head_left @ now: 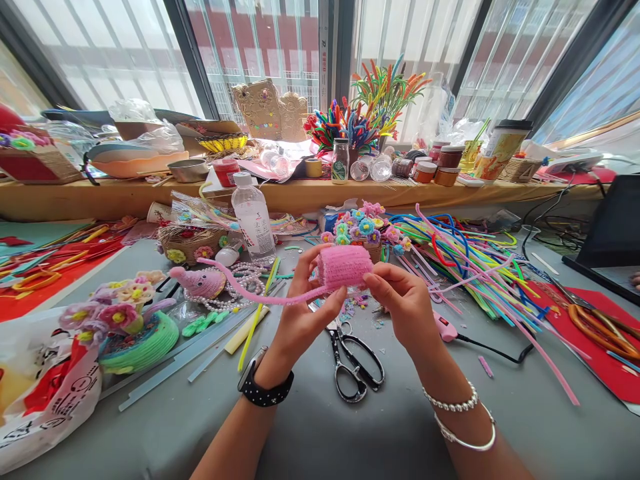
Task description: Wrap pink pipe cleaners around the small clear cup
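Both hands hold up a pink coil of wound pipe cleaner (345,265) over the grey table (320,433). My left hand (303,313) pinches its left side, where a long pink pipe cleaner tail (260,293) trails off to the left. My right hand (400,300) grips the coil's right side with thumb and fingers closed. Black scissors (353,363) lie on the table just below my hands.
A pile of coloured pipe cleaners (465,260) spreads to the right. A water bottle (254,217), a pink mouse figure (197,281), pearl beads and a green basket of flowers (135,333) lie left. A black cable (493,350) runs right. The windowsill holds jars and craft flowers.
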Demonstrator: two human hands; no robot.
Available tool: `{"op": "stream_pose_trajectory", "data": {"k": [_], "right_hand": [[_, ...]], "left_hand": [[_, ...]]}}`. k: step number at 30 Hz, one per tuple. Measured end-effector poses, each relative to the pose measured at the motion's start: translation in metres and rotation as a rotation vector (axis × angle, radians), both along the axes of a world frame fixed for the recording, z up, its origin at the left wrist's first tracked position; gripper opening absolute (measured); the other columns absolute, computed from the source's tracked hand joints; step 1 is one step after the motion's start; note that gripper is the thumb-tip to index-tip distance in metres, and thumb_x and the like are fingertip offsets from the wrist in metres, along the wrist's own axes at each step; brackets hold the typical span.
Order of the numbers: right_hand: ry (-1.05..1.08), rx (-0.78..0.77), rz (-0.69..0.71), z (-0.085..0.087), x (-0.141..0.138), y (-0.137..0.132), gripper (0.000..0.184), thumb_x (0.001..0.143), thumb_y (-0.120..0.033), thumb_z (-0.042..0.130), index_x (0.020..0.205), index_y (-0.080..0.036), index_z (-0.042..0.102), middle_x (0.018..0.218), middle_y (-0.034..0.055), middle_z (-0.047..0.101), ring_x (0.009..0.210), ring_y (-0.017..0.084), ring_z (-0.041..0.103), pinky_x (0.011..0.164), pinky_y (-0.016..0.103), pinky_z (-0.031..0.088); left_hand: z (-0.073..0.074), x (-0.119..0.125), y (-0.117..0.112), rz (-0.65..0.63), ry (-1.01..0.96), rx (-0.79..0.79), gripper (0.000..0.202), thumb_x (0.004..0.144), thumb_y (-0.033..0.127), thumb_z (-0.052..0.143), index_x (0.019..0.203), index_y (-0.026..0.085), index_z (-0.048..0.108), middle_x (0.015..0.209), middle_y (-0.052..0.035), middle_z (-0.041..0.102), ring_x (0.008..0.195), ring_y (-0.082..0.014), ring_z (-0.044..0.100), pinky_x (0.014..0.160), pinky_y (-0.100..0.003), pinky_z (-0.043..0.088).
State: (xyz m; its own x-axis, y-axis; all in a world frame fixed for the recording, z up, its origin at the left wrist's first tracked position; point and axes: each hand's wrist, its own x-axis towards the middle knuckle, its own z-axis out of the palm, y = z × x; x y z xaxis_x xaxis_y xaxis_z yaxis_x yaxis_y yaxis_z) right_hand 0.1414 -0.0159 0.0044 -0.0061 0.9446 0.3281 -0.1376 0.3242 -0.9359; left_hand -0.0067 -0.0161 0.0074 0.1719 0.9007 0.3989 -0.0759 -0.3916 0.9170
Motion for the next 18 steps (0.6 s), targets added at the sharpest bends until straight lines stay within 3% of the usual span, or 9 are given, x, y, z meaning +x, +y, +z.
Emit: {"op": "stream_pose_trajectory", "data": {"k": [11,18], "right_hand": [[-0.036,0.048,-0.036,0.0005,0.0004,0.0002,0.025,0.071,-0.041,0.067,0.063,-0.019,0.06,0.056,-0.0039,0.047,0.047,0.007,0.032,0.042,0.022,0.026],[-0.017,0.05,-0.022,-0.0006,0.0001,-0.0005,0.023,0.071,-0.039,0.067,0.063,-0.019,0.06,0.056,-0.0043,0.046,0.047,0.006,0.032,0.042,0.022,0.026]], "left_hand": [[0.0021,-0.0028,0.0009,-0.01,0.009,-0.01,0.048,0.075,0.036,0.062,0.118,0.027,0.045,0.115,-0.0054,0.052,0.08,-0.0156,0.056,0.063,-0.027,0.052],[0.0017,-0.0022,0.0002,-0.012,-0.002,-0.014,0.046,0.075,0.035,0.061,0.117,0.026,0.044,0.116,-0.0056,0.051,0.08,-0.0144,0.054,0.063,-0.025,0.051]]}}
